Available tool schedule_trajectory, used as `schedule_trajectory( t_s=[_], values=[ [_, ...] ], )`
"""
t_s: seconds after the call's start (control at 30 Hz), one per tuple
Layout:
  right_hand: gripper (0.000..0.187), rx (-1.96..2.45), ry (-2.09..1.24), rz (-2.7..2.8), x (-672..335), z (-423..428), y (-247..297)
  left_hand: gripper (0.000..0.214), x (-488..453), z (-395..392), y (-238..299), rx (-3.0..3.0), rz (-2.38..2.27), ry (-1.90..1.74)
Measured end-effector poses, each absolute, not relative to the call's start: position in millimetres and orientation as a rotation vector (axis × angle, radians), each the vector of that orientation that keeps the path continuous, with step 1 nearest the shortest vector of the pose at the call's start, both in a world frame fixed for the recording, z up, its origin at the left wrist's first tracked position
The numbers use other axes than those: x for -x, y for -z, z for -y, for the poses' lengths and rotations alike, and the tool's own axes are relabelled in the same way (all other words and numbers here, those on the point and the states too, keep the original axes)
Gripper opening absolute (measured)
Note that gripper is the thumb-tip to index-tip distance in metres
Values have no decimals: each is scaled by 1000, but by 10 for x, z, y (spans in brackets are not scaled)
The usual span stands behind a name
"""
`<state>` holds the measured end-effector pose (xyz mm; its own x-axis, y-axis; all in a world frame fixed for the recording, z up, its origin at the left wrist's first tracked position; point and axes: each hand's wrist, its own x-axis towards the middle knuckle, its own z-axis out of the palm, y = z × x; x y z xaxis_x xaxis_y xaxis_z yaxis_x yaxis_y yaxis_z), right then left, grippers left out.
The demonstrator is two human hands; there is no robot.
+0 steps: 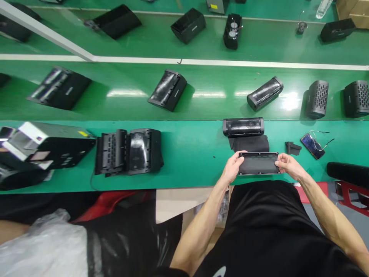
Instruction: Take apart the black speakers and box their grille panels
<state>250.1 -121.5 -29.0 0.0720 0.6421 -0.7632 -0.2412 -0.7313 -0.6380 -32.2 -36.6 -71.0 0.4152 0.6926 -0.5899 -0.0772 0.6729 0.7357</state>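
1 black panel (258,164), from where I stand, runs lengthwise side to side: the left hand (231,168) pinches 1 end, the right hand (289,166) the other, neither nearer.

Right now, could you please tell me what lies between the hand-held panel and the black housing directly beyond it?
In the head view, dark flat material lies between the panel and the housing.

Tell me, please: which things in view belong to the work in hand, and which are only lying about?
Probably in the work:
black panel, held by left hand and right hand
black housing just beyond
dark sheet material

Seemingly just lying about:
phone
glasses, partly over the phone
clear bottle
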Motion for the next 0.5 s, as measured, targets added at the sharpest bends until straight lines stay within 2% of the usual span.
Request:
schedule_trajectory(
  t_s=[0.5],
  values=[
    [54,1781,-1642,512,-2490,1229,371,58,222,347,687,-632,-1022,-588]
  ],
)
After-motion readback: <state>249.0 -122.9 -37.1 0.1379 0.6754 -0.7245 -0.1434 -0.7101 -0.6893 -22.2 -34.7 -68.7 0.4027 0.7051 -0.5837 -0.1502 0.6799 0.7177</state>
